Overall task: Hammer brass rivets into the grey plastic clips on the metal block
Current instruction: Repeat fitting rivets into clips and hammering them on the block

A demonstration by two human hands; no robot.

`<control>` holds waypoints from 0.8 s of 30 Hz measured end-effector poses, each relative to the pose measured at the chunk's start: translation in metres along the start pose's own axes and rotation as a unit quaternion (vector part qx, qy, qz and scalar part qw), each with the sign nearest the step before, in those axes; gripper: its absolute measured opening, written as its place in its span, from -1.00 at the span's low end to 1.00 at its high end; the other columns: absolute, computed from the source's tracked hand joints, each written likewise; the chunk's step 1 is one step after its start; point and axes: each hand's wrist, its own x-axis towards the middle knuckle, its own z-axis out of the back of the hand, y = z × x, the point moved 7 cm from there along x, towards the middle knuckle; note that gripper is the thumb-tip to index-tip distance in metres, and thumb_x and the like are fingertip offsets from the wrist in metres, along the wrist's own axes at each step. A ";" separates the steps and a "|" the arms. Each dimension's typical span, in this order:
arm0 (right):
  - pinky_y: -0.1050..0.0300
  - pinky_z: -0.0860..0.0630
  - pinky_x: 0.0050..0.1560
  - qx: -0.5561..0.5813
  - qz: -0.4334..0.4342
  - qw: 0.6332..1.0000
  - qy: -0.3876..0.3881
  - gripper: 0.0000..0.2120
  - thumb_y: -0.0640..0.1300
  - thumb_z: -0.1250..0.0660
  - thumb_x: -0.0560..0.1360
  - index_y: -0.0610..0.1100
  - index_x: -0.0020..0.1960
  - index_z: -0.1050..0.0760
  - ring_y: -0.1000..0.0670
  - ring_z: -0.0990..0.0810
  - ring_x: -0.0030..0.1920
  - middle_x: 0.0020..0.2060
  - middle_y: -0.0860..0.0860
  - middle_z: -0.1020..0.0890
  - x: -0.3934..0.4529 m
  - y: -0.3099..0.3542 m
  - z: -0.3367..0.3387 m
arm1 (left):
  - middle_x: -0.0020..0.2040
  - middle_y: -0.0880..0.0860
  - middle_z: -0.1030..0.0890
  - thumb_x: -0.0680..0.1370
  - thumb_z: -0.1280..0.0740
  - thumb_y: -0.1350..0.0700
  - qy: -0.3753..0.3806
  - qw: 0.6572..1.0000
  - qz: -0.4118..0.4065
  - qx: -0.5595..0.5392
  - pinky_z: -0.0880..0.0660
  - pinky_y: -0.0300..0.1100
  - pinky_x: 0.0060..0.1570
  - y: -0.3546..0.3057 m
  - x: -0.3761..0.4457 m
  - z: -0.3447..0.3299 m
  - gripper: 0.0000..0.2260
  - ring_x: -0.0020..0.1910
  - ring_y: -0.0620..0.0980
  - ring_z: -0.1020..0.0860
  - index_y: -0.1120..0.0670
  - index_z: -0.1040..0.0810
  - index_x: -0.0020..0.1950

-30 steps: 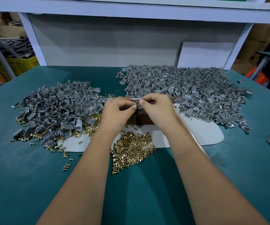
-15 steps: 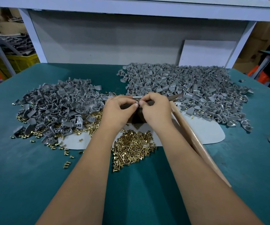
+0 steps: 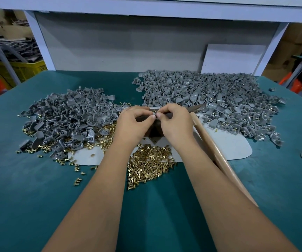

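With both hands pinched together over the metal block (image 3: 154,130) — left hand (image 3: 134,125) steadying a grey clip (image 3: 154,113), right hand (image 3: 176,124) seating a rivet — set it upright before reaching for the hammer (image 3: 217,151).

A teal work surface (image 3: 37,197) carries a white flat sheet (image 3: 233,148) near its middle. A white board (image 3: 232,59) leans against the grey back panel (image 3: 128,44) at the far edge, right of centre. A white shelf (image 3: 146,10) spans overhead on white uprights (image 3: 39,42). Beyond the far left corner stands a yellow crate (image 3: 26,70). Past the far right corner, an orange item (image 3: 292,82), too blurred to identify.
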 end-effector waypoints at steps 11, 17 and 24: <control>0.05 -0.38 -0.15 -0.308 -0.056 0.948 -0.058 -0.73 0.00 -0.20 0.56 -0.14 0.13 -0.52 -0.20 -0.50 0.07 0.05 -0.13 -0.54 -0.008 -0.024 0.067 | 0.04 -0.23 -0.58 0.53 -0.42 0.01 0.000 0.998 -0.005 0.055 -0.35 0.10 0.32 -0.001 -0.002 -0.001 -0.95 0.26 0.00 -0.39 -0.13 -0.66 -0.05; 0.13 -0.30 -0.27 -0.326 -0.116 0.937 0.046 -0.93 -0.13 -0.24 0.55 -0.08 -0.08 -0.35 -0.15 -0.44 -0.20 -0.29 0.00 -0.40 -0.012 -0.045 0.058 | 0.02 -0.24 -0.56 0.53 -0.41 0.02 0.002 0.998 -0.013 0.062 -0.36 0.06 0.29 -0.001 -0.002 -0.001 -0.95 0.24 0.01 -0.40 -0.14 -0.64 -0.05; 0.12 -0.28 -0.36 -0.160 -0.054 0.986 -0.016 -0.87 -0.06 -0.24 0.55 -0.05 0.08 -0.39 -0.01 -0.44 -0.30 -0.23 0.03 -0.51 -0.003 -0.010 0.080 | 0.06 -0.20 -0.60 0.53 -0.42 0.01 -0.004 0.999 0.001 0.050 -0.34 0.08 0.34 0.003 0.000 -0.002 -0.91 0.27 0.00 -0.42 -0.08 -0.69 0.00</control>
